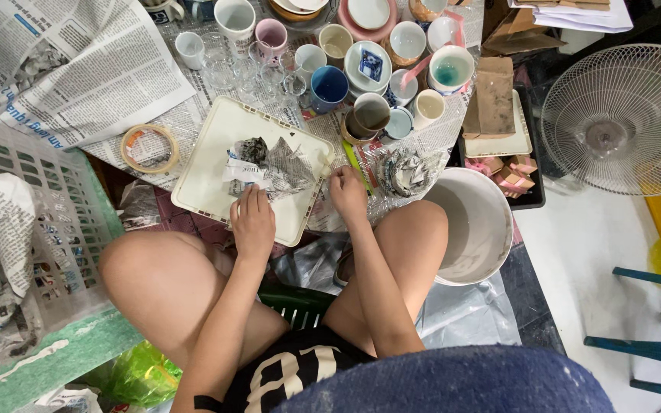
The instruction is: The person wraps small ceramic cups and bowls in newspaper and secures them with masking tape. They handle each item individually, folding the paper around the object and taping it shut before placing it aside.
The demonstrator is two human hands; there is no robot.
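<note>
A crumpled newspaper bundle (pixel 269 164) lies on a cream plastic tray (pixel 208 164) turned flat over the newspaper-covered table. My left hand (pixel 254 222) rests on the near side of the bundle, fingers together and pressing on the paper. At the tray's right rim my right hand (pixel 348 193) has its fingers curled at the paper's right corner. What is inside the bundle is hidden. Both knees sit under the table edge.
Several ceramic cups and bowls (pixel 369 69) and small glasses (pixel 258 73) crowd the far side. A tape roll (pixel 149 147) lies left of the tray. A white bucket (pixel 474 226) is at my right knee, a floor fan (pixel 621 115) beyond, and a grey crate (pixel 40 199) at left.
</note>
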